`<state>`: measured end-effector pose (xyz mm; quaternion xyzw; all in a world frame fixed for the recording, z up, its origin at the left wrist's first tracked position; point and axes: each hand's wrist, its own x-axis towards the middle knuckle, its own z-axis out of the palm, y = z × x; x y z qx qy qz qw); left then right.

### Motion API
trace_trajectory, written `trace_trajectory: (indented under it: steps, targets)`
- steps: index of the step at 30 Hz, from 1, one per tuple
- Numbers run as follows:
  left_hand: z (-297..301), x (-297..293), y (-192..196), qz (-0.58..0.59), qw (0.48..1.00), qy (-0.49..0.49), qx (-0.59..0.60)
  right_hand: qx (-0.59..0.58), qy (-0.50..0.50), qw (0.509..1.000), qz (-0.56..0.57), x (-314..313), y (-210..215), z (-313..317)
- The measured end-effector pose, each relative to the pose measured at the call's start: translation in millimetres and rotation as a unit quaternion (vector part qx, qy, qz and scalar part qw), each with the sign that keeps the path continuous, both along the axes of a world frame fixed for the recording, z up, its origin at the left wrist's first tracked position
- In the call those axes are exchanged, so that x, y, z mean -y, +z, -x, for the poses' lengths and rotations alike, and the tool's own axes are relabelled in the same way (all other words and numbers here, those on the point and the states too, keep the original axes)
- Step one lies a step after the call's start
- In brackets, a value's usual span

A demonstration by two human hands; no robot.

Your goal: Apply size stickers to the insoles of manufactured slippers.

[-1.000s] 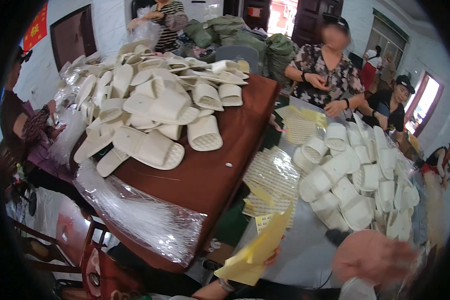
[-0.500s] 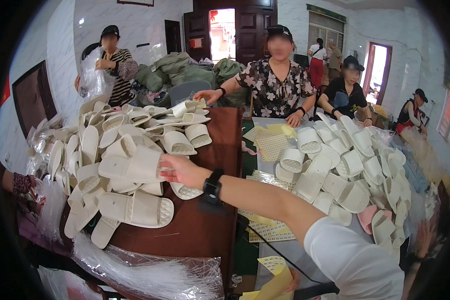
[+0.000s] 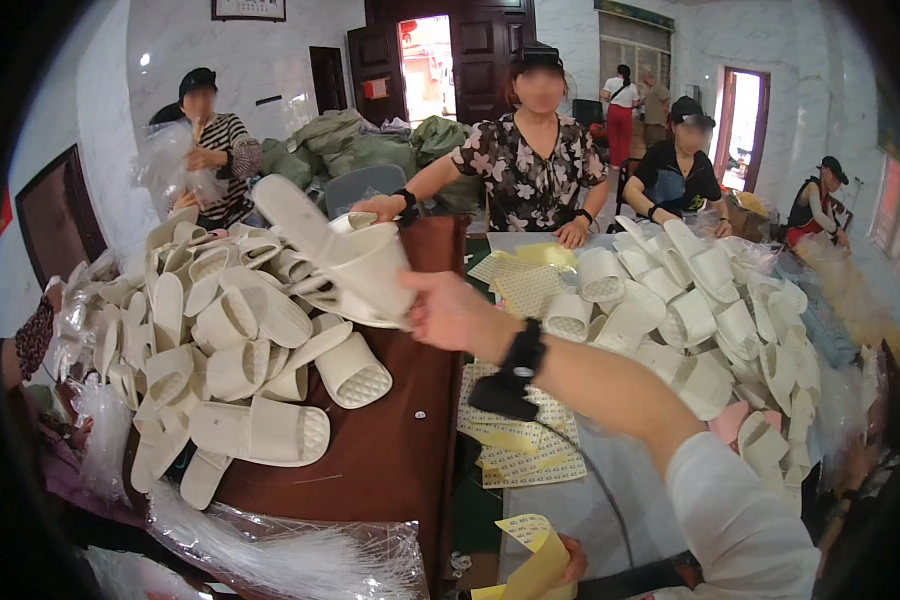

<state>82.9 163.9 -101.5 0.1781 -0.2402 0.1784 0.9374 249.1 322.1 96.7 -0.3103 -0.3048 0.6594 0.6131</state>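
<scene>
Right hand (image 3: 455, 312) pinches slippers (image 3: 370, 268) over the brown table (image 3: 395, 455), left hand (image 3: 574, 560) clutches label sheets (image 3: 534, 562) beside it; pickup step imo, next needs steadiness

brown table (image 3: 395, 470) | cream slippers (image 3: 235, 370), bagged white strands (image 3: 290, 560) | grey table (image 3: 632, 482) | more slippers (image 3: 688, 318), label sheets (image 3: 535, 470)

Pale, grey-veined walls (image 3: 290, 60) close in the room. At the top centre of the frame, dark wooden doors (image 3: 490, 70) stand partly open, and daylight (image 3: 426, 70) glares through. Over at the upper right I see another bright doorway (image 3: 741, 130), with a window (image 3: 637, 45) left of it. A framed picture (image 3: 249, 8) hangs at the upper left, and a brown door (image 3: 62, 215) is farther left. Green sacks (image 3: 370, 150) are heaped below the doors; a brown-covered table (image 3: 400, 400) and a grey table (image 3: 610, 500) fill the foreground.
</scene>
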Motion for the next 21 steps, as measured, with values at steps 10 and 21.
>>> trace_trajectory:
  steps: [10, 21]
  targets:
    - [-14.5, 51.5, -15.6, 0.027, 0.999, 0.005, 0.043, 0.275, -0.241, 0.928, -0.076, 208.4, 65.7, -101.5]
    - [12.2, 75.2, -63.1, 0.039, 0.998, 0.048, 0.022, 0.341, -0.207, 0.915, 0.062, 368.1, 58.7, -107.5]
